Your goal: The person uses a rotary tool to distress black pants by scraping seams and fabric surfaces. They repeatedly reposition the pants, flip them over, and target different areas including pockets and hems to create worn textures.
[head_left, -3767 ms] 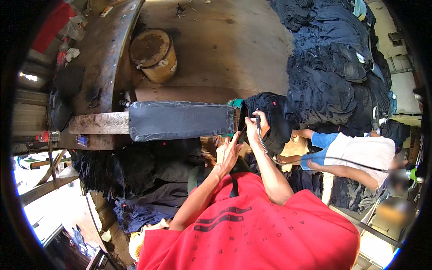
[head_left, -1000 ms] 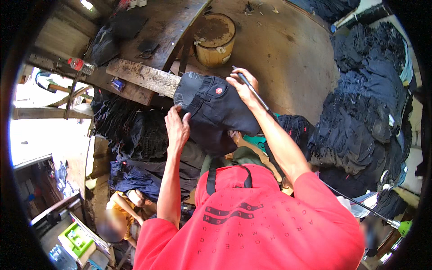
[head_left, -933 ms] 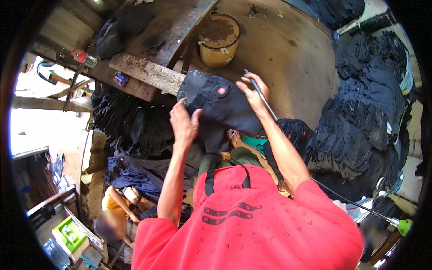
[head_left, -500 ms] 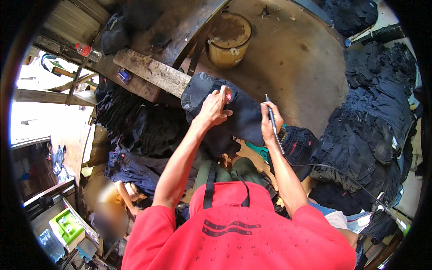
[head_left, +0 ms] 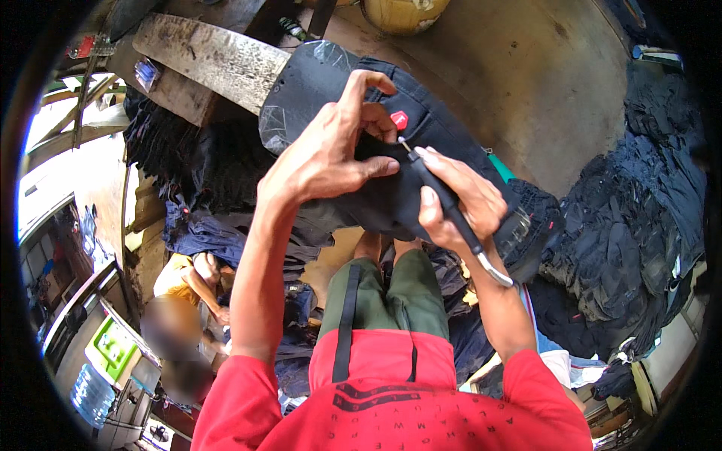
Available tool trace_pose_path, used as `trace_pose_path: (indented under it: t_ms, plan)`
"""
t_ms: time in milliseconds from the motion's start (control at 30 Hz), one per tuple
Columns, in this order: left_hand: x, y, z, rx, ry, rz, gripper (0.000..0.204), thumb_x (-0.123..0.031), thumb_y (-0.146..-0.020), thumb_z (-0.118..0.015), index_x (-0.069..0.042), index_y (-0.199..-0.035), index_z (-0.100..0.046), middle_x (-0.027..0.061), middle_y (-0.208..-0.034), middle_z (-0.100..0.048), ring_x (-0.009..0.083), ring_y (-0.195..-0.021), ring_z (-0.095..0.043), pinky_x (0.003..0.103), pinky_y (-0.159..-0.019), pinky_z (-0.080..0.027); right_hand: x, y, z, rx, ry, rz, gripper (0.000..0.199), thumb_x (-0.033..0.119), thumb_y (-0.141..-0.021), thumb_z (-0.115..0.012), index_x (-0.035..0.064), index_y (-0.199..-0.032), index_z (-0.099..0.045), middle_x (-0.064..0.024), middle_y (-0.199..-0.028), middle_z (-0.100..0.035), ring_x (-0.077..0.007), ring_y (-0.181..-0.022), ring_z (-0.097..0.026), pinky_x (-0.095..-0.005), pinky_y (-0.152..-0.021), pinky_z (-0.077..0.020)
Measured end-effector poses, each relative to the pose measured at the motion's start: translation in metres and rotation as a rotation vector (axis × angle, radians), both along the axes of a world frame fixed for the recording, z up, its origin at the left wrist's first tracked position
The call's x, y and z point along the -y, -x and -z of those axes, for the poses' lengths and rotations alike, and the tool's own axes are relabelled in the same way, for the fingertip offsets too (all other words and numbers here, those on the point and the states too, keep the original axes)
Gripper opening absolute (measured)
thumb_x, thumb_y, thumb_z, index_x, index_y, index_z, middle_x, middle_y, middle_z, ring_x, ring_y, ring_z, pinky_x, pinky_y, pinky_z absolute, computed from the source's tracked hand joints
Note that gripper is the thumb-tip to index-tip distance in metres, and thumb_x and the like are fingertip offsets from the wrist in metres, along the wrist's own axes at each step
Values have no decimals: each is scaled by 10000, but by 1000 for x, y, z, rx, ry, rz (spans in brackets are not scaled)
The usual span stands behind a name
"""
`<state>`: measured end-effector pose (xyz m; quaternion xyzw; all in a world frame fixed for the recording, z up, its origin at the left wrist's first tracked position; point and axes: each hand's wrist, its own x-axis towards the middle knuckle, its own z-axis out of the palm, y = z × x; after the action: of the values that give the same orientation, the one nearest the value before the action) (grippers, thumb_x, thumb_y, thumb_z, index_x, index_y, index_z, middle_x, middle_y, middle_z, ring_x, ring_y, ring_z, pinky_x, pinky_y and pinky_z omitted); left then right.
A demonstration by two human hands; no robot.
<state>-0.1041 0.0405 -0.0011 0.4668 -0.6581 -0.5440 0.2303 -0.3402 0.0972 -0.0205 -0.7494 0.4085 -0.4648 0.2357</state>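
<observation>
A dark denim garment [head_left: 440, 124] with a pocket is pulled over a rounded black board end [head_left: 304, 90] on a wooden plank [head_left: 214, 64]. On it sits a small red label [head_left: 399, 120]. My left hand [head_left: 323, 154] presses on the garment, its bent fingers gripping the cloth by the label and its thumb stretched toward the tool. In my right hand [head_left: 470, 199] is a pen-shaped black tool [head_left: 444, 192] with a thin metal tip, held like a pencil. That tip is at the pocket edge just below the label, close to my left fingertips.
Dark garments are heaped at the right [head_left: 609, 210] and hang in a stack at the left [head_left: 195, 143]. A yellow bucket [head_left: 406, 16] stands at the far side. Another person in an orange shirt [head_left: 174, 276] sits at the lower left, near a large clear bottle [head_left: 92, 395].
My right hand has brought the tool leftward from beside the garment to the label. My left fingers have bent more around the cloth. The view has shifted, and the work appears larger.
</observation>
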Motion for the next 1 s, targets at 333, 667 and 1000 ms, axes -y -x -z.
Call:
trace_pose_path:
  t_ms: [333,667,1000]
  plan:
    - [-5,-1,15,-60,-62,-52,830,-85,-816,-931,-82,-1473,-424,0,-1018,-723,99,-940,-676,252,-768,-424,-5,0,20,-7,24,-62,295,35,-885,-699,-117,-1135,-737,-332,-999,-789,-455,-999,-818,-531,-938,-669]
    - [-11,2,18,-69,-43,-101,881,-39,-806,-933,-74,-1503,-395,17,-1028,-717,106,-974,-682,247,-839,-466,0,-5,21,-17,39,-62,324,39,-853,-720,-113,-1138,-752,-319,-1005,-796,-453,-997,-820,-511,-930,-673]
    - [-15,8,22,-176,-69,-156,898,29,-818,-918,-65,-1518,-363,41,-1010,-699,131,-986,-684,290,-949,-530,-2,-4,23,5,39,-32,337,23,-826,-711,-117,-1129,-761,-330,-1026,-797,-437,-1006,-822,-480,-935,-670]
